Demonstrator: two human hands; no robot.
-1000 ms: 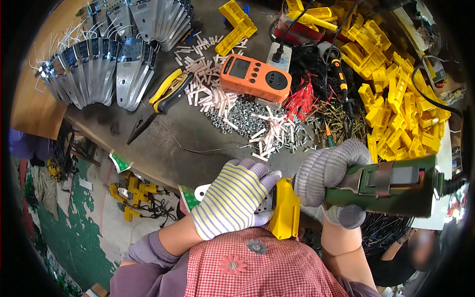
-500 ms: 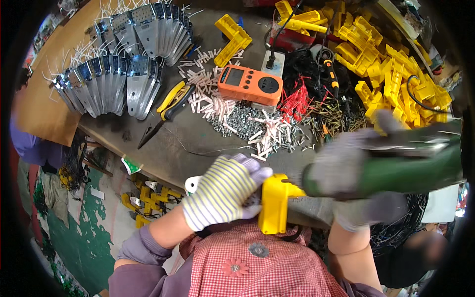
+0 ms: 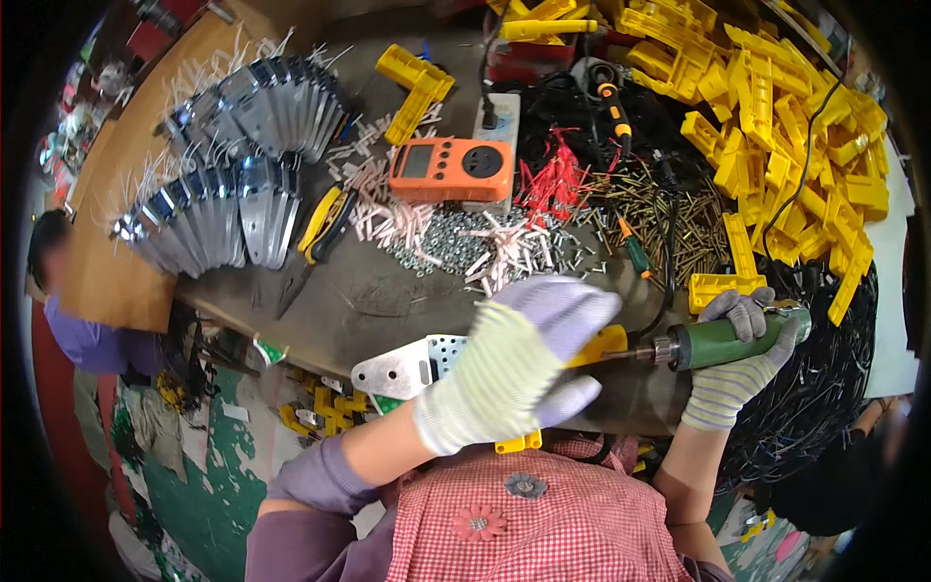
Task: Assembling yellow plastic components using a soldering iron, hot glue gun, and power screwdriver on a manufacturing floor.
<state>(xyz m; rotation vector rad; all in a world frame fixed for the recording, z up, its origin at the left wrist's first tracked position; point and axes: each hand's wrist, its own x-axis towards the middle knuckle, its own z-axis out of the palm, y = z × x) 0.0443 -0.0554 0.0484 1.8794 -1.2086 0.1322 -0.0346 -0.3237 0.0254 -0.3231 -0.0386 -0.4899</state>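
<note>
My left hand [image 3: 504, 373], in a striped knit glove, is clamped down over a yellow plastic part [image 3: 601, 341] and the grey metal plate [image 3: 407, 367] under it, pinning both at the near edge of the dark workbench [image 3: 339, 301]. The plate sticks out to the left of my glove, and a bit of the yellow part shows below my wrist too. My right hand [image 3: 742, 364], gloved in grey, is wrapped tight around a green electric screwdriver [image 3: 732, 339], held level with its bit pointing left and touching the yellow part. Beyond my hands lie a heap of screws [image 3: 456, 242], white plastic plugs [image 3: 388, 209], an orange meter [image 3: 451, 170], yellow-handled pliers [image 3: 325, 223] and a pile of yellow plastic parts [image 3: 776, 107].
</note>
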